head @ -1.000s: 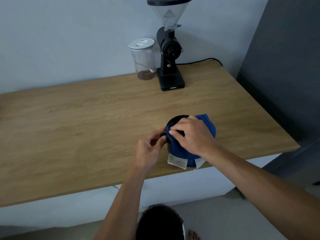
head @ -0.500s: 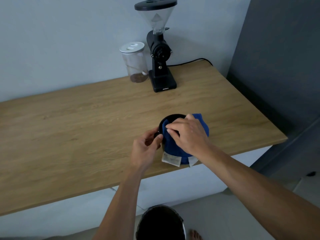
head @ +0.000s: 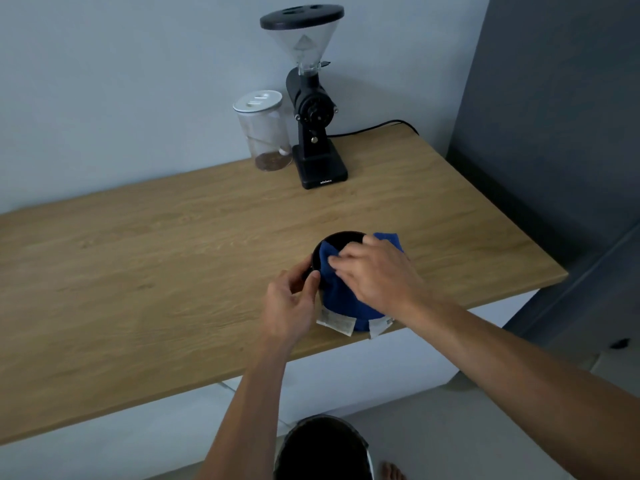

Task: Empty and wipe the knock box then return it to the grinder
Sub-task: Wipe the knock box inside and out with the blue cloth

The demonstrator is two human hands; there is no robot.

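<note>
Pinching the dark rim, the left hand (head: 289, 303) steadies the knock box (head: 341, 239) from its left side, fingers (head: 313, 277) closed on the wall. Right hand (head: 375, 273) presses a blue cloth (head: 341, 299) into the box mouth, fingers curled onto the fabric; the cloth drapes over the near side, its white tags at the worktop (head: 156, 271) edge. Well behind stands the black grinder (head: 313, 109), a clear jar (head: 265, 131) just beside it. Below, a dark bin (head: 322, 448) on the floor.
</note>
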